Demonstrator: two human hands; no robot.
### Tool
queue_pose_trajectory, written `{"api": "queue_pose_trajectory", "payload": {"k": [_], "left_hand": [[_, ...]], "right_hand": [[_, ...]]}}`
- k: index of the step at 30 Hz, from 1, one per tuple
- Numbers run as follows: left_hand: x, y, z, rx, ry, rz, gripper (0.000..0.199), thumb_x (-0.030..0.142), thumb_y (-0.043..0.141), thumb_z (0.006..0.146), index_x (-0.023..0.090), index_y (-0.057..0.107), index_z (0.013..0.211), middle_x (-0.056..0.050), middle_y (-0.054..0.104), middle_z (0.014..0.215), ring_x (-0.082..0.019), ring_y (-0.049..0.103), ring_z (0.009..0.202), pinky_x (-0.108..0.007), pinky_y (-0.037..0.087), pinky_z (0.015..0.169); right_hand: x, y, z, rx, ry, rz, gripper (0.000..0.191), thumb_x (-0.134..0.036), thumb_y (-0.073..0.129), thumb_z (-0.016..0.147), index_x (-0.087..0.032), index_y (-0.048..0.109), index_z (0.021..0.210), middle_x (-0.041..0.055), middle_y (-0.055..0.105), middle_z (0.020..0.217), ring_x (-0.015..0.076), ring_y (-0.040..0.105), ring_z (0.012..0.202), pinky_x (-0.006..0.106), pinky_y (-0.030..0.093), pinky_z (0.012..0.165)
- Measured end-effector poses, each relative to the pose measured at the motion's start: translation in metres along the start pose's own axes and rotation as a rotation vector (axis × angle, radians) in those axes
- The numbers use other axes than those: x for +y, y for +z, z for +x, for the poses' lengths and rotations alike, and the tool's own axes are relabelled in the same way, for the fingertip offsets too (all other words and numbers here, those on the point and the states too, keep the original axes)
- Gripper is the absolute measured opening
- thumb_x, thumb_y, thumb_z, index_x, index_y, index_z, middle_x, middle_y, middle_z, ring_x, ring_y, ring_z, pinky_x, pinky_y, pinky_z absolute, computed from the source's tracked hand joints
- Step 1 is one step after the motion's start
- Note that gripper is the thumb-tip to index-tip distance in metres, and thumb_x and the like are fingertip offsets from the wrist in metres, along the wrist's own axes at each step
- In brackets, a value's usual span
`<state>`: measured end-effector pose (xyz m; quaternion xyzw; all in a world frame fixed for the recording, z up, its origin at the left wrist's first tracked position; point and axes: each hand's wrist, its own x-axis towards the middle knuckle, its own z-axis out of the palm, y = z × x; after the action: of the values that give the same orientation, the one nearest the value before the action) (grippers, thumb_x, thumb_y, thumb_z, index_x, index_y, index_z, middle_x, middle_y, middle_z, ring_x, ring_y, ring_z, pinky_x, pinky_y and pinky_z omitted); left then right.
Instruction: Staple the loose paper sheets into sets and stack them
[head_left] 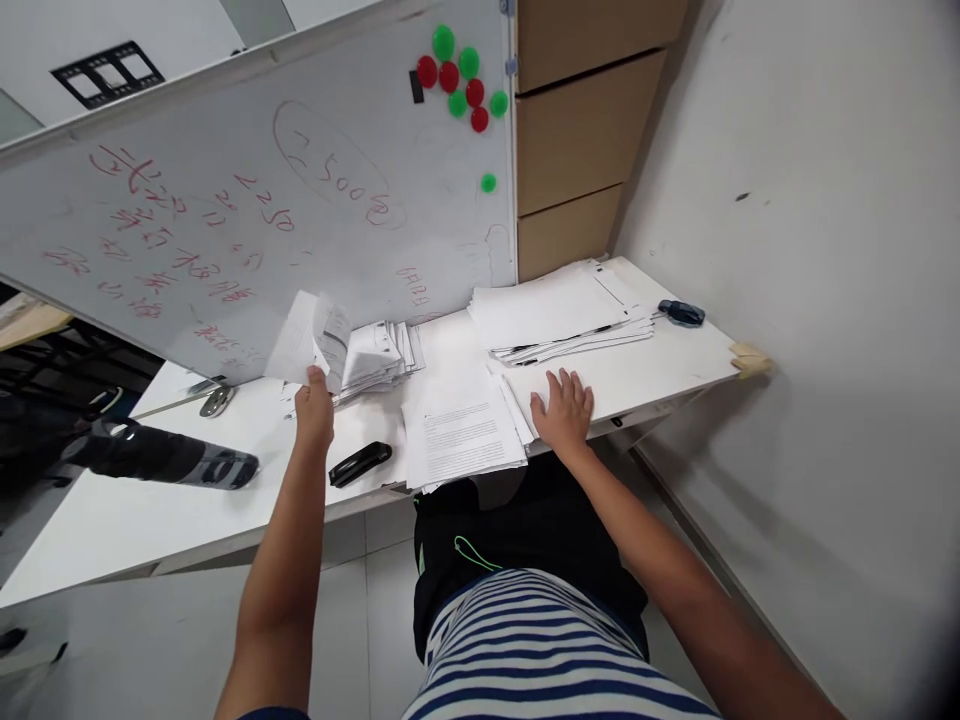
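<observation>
My left hand is closed on the lower edge of some white paper sheets, lifted beside a pile of papers at the whiteboard's foot. My right hand lies with fingers spread near the table's front edge, just right of a stack of printed pages, and holds nothing. Between my left hand and that stack is a black stapler. Behind my right hand lies a wide pile of large white sheets.
A whiteboard with red writing and round magnets stands along the back of the white table. A dark bottle lies at the left, near a computer mouse. A dark blue object is at the right, beside the wall.
</observation>
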<state>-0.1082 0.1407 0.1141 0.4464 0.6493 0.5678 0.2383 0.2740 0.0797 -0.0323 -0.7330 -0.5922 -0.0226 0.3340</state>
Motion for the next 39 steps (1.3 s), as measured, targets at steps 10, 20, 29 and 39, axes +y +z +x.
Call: {"api": "queue_pose_trajectory", "payload": {"k": [10, 20, 29, 39], "left_hand": [[0.070, 0.030, -0.145, -0.451, -0.109, -0.619, 0.057, 0.060, 0.042, 0.093, 0.032, 0.050, 0.142, -0.003, 0.061, 0.138, -0.025, 0.048, 0.135, -0.041, 0.043, 0.113], [0.032, 0.025, -0.171, -0.521, -0.203, -0.597, 0.061, 0.060, 0.042, 0.092, 0.025, 0.052, 0.142, -0.008, 0.061, 0.137, -0.029, 0.051, 0.133, -0.045, 0.044, 0.111], [0.045, -0.022, -0.135, -0.603, -0.208, -0.375, 0.077, 0.075, 0.052, 0.079, 0.020, 0.061, 0.132, -0.014, 0.068, 0.124, -0.035, 0.056, 0.127, -0.047, 0.047, 0.104], [-0.013, 0.028, -0.154, -0.455, -0.237, -0.257, 0.056, 0.051, 0.078, 0.070, 0.016, 0.071, 0.114, -0.013, 0.071, 0.120, -0.032, 0.060, 0.121, -0.049, 0.043, 0.108]], "right_hand": [[-0.061, -0.065, -0.021, -0.334, 0.069, 1.216, 0.062, -0.062, 0.040, 0.095, -0.023, 0.049, 0.142, 0.0110, 0.059, 0.140, 0.0280, 0.055, 0.129, 0.046, 0.048, 0.105], [-0.090, -0.101, -0.011, -0.567, 0.332, 1.468, 0.050, -0.051, 0.076, 0.077, -0.020, 0.070, 0.115, 0.0095, 0.071, 0.122, 0.0307, 0.065, 0.116, 0.048, 0.051, 0.102], [-0.083, -0.117, 0.006, -0.464, 0.176, 1.144, 0.040, -0.048, 0.075, 0.078, -0.021, 0.073, 0.108, 0.0072, 0.075, 0.108, 0.0293, 0.069, 0.101, 0.045, 0.057, 0.088], [-0.086, -0.076, -0.016, -0.540, 0.222, 1.150, 0.035, -0.049, 0.072, 0.077, -0.021, 0.064, 0.097, 0.0037, 0.071, 0.091, 0.0239, 0.066, 0.088, 0.038, 0.054, 0.079]]}}
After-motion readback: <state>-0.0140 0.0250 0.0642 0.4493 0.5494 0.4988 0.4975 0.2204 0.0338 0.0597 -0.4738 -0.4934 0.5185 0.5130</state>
